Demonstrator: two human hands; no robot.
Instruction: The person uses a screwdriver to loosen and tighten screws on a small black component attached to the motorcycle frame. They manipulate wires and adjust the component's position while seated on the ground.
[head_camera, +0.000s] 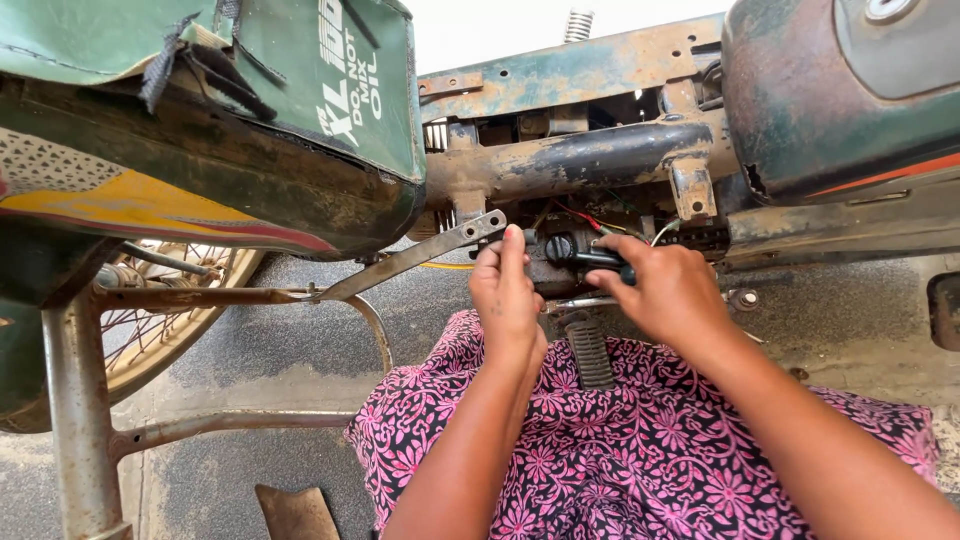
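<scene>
While both hands (590, 285) grip, black tool (590, 257) lies crosswise.

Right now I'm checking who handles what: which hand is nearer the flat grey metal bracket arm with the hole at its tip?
Left. The left hand has its fingertips right beside the flat grey metal bracket arm; the right hand is farther away, gripping a black tool handle.

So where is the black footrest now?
In the head view, the ribbed black footrest sits at centre, between the left hand and right hand, above the pink cloth.
</scene>
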